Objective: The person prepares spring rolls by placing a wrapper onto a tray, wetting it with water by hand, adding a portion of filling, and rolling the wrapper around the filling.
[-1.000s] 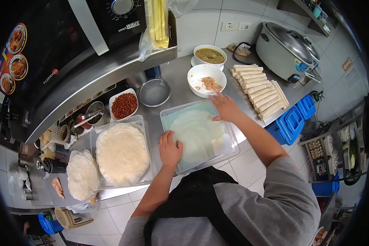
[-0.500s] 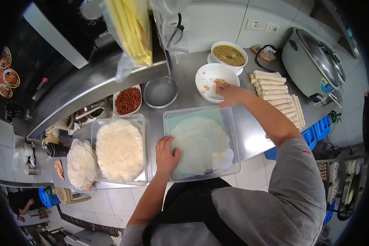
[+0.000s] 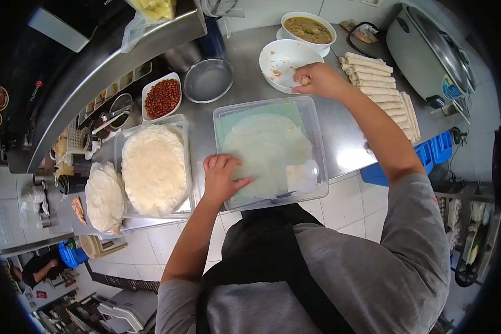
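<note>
My right hand [image 3: 316, 79] is over the near right rim of a white bowl [image 3: 275, 58], its fingers pinched on some pinkish filling [image 3: 303, 79]. Bits of filling cling to the bowl's inside. My left hand [image 3: 224, 177] rests with spread fingers on the left edge of a clear plastic container [image 3: 320, 189]. On the container's green surface lies a thin round wrapper [image 3: 264, 147], with a whitish patch at its lower right. Left of it, a stack of pale wrappers [image 3: 154, 170] fills another clear container [image 3: 118, 146].
Rolled wrappers [image 3: 381, 92] lie in a pile at the right, near a large cooker [image 3: 423, 50]. Behind are a bowl of soup [image 3: 308, 30], a round metal pan [image 3: 209, 80] and a dish of red-brown beans or nuts [image 3: 162, 98]. A person [image 3: 42, 267] is at the far lower left.
My right hand has gone from above the container into the white bowl and now pinches filling near its rim. My left hand stays at the container's left edge. The view has shifted.
</note>
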The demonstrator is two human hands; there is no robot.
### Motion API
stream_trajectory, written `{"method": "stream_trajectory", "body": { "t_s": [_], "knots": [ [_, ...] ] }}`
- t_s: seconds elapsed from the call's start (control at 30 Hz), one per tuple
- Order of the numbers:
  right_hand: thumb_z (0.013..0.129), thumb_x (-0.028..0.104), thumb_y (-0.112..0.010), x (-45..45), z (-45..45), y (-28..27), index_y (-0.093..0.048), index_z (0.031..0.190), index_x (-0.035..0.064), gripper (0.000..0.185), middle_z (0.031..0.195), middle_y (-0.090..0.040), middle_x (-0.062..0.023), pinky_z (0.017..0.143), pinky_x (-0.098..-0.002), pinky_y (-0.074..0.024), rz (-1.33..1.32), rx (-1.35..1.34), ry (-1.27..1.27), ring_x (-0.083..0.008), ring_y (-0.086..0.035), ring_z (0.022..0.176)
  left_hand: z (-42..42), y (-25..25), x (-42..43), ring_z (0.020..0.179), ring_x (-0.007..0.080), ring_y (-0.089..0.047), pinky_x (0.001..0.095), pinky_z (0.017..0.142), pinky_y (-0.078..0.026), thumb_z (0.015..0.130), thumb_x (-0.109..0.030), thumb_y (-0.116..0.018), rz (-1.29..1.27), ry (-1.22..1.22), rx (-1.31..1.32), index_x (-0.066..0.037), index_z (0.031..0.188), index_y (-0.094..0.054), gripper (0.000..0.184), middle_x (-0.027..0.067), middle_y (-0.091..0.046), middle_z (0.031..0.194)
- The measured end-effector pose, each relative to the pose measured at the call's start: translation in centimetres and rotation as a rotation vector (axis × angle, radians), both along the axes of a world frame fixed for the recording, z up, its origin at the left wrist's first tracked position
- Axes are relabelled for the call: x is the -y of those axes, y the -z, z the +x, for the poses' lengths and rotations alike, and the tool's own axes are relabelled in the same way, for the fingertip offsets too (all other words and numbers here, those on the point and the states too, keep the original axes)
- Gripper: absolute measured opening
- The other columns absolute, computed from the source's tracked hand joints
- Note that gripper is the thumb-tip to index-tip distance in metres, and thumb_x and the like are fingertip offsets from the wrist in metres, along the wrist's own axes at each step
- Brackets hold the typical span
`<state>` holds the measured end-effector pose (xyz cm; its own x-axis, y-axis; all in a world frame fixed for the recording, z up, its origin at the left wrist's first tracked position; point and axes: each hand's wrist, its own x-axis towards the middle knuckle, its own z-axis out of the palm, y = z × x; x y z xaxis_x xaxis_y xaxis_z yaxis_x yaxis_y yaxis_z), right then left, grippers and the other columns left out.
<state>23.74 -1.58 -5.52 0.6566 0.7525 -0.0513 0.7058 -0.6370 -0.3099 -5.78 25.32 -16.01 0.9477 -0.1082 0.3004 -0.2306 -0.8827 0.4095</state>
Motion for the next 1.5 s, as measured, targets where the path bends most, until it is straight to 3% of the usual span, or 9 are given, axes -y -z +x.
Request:
{"method": "stream_trajectory", "body": {
  "t_s": [0.13,0.23,0.4,0.6,0.97,1.13,1.23,1.33,1.5],
  "knots": [
    [0.091,0.025,-0.070,-0.9,-9.0,-1.7,-0.052,0.108,0.0091,0.029,0.088,-0.062,-0.0061,0.075,-0.0316,-0.0481,0.597,-0.220,0.163,-0.0159,-0.055,0.079,-0.5,-0.6,-0.6,0.110,0.0276,-0.052,0.0457,0.104,-0.030,0.060,-0.039,-0.089,0.035,0.033,-0.029,-0.015,0.104,-0.064,0.057,0.0051,-0.058,0.110],
    [0.098,0.007,-0.056,-2.2,-14.6,2.9,-0.041,0.123,0.0083,0.029,0.099,-0.063,-0.0096,0.083,-0.0323,-0.0496,0.683,-0.505,0.215,-0.0149,-0.060,0.092,-0.3,-1.0,-0.9,0.109,0.0290,-0.054,0.0451,0.103,-0.035,0.067,-0.030,-0.088,-0.038,0.072,-0.024,-0.011,0.105,-0.063,0.048,0.0061,-0.059,0.112],
    [0.094,0.002,-0.060,-7.2,-24.1,9.4,-0.049,0.120,0.0062,0.028,0.100,-0.071,-0.0148,0.082,-0.0355,-0.0547,0.802,-0.386,0.400,-0.0268,-0.071,0.092,2.0,-1.5,0.9,0.100,0.0318,-0.061,0.0381,0.086,-0.051,0.083,-0.010,-0.074,-0.922,-0.013,-0.162,-0.007,0.112,-0.065,0.030,0.0108,-0.062,0.113],
    [0.085,0.006,-0.072,-6.7,-26.5,12.1,-0.065,0.114,0.0098,0.030,0.094,-0.071,-0.0076,0.086,-0.0378,-0.0527,0.732,-0.104,0.402,-0.0293,-0.066,0.096,1.9,0.3,0.6,0.098,0.0280,-0.065,0.0350,0.085,-0.053,0.083,-0.009,-0.073,-0.447,0.192,-0.267,-0.006,0.103,-0.070,0.021,0.0112,-0.068,0.094],
    [0.072,0.014,-0.082,-5.2,-23.9,12.0,-0.071,0.106,0.0076,0.037,0.103,-0.064,-0.0104,0.088,-0.0407,-0.0491,0.540,0.092,0.161,-0.0315,-0.059,0.102,2.6,0.1,1.1,0.104,0.0299,-0.063,0.0373,0.089,-0.051,0.075,-0.008,-0.080,-0.407,0.401,-0.151,-0.008,0.115,-0.064,0.042,0.0103,-0.065,0.111],
    [0.074,0.010,-0.080,-4.8,-23.5,12.0,-0.070,0.108,0.0046,0.036,0.104,-0.064,-0.0107,0.087,-0.0380,-0.0505,0.494,-0.246,0.206,-0.0313,-0.060,0.102,2.8,-0.3,0.2,0.105,0.0294,-0.063,0.0364,0.092,-0.051,0.075,-0.008,-0.081,-0.465,0.278,-0.425,-0.008,0.115,-0.064,0.044,0.0108,-0.065,0.110],
    [0.076,0.008,-0.078,-5.1,-24.2,11.4,-0.072,0.104,0.0072,0.028,0.095,-0.066,-0.0080,0.086,-0.0383,-0.0510,0.648,-0.092,0.216,-0.0297,-0.061,0.099,2.5,-0.5,0.0,0.100,0.0274,-0.065,0.0357,0.088,-0.052,0.077,-0.006,-0.079,-0.705,0.223,-0.465,-0.008,0.113,-0.064,0.040,0.0095,-0.067,0.105],
    [0.078,0.006,-0.077,-5.6,-24.5,11.1,-0.073,0.103,0.0099,0.026,0.098,-0.066,-0.0079,0.086,-0.0372,-0.0511,0.732,-0.139,0.146,-0.0281,-0.061,0.098,2.6,-0.1,0.1,0.094,0.0239,-0.067,0.0337,0.083,-0.054,0.080,-0.005,-0.077,-0.433,0.334,-0.009,-0.006,0.108,-0.067,0.030,0.0081,-0.069,0.104],
    [0.080,0.008,-0.077,-5.7,-24.6,12.6,-0.072,0.099,0.0097,0.020,0.099,-0.066,-0.0082,0.085,-0.0355,-0.0511,0.762,-0.390,0.256,-0.0265,-0.061,0.098,2.8,0.4,-0.8,0.095,0.0227,-0.067,0.0331,0.083,-0.055,0.082,-0.006,-0.077,-0.532,0.175,-0.429,-0.004,0.099,-0.072,0.018,0.0080,-0.068,0.107]
  ]
}}
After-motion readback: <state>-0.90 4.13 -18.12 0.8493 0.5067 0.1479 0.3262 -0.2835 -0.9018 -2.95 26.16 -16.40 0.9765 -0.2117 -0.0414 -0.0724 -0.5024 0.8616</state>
